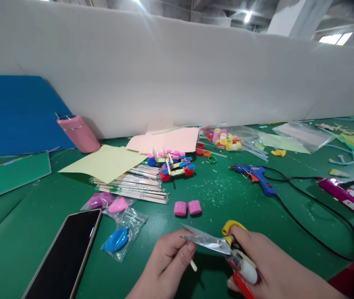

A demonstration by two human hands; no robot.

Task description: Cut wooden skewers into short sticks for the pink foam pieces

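My left hand (167, 261) is closed in a pinch. Between its fingers is a thin, pale stick (193, 265) with one end poking out below the thumb; the rest is hidden. My right hand (270, 257) grips a pair of scissors (210, 244) with yellow and red handle parts and something white near the pivot. The blades are parted and point left, their tips beside my left fingertips. Whether the blades touch the stick I cannot tell. Just beyond, two pink modelling-clay-like blocks (180, 208) lie side by side on the green table (152, 224).
A phone (67, 253) and bagged blue clay (116, 240) lie left. Behind are wrapped sticks (139, 189), a small stick-built model (177, 164) and a pink tumbler (79, 133). To the right are a blue glue gun (258, 176), its cable and a purple power strip (347, 194).
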